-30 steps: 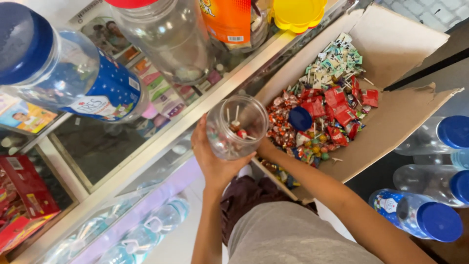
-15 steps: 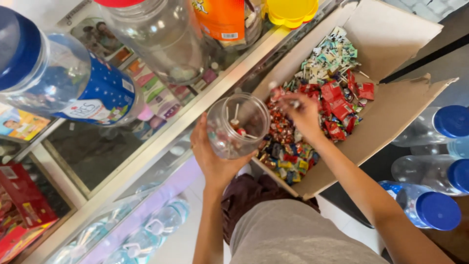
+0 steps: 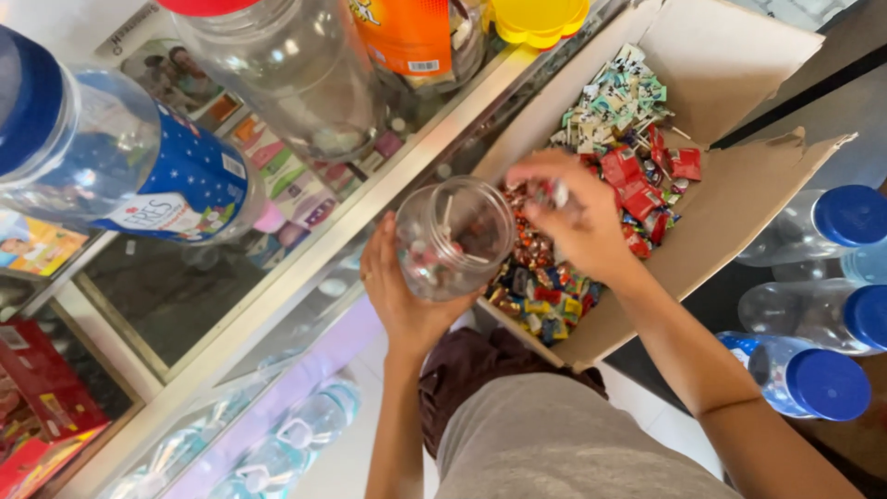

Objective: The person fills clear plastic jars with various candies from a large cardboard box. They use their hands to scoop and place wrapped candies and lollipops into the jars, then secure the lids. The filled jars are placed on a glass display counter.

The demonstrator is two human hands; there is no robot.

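My left hand (image 3: 399, 298) cups a small clear plastic jar (image 3: 453, 238) from below, its open mouth facing up and a few wrapped candies inside. My right hand (image 3: 577, 222) is just right of the jar's mouth, over an open cardboard box (image 3: 730, 212), with its fingers pinched on some wrapped candies (image 3: 554, 194). The box holds piles of sweets: red wrappers (image 3: 637, 189), white and green ones (image 3: 614, 106), and mixed colourful ones (image 3: 545, 296).
A glass display counter (image 3: 277, 277) runs diagonally on the left. On it stand a blue-lidded jar (image 3: 111, 166), a large clear jar (image 3: 286, 74), an orange-labelled jar (image 3: 407, 32) and a yellow lid (image 3: 540, 18). Blue-capped clear jars (image 3: 813, 370) lie at the right.
My right hand has lifted out of the candy box and come back toward the jar's mouth with candies pinched in it. The jar in my left hand has stayed about where it was.
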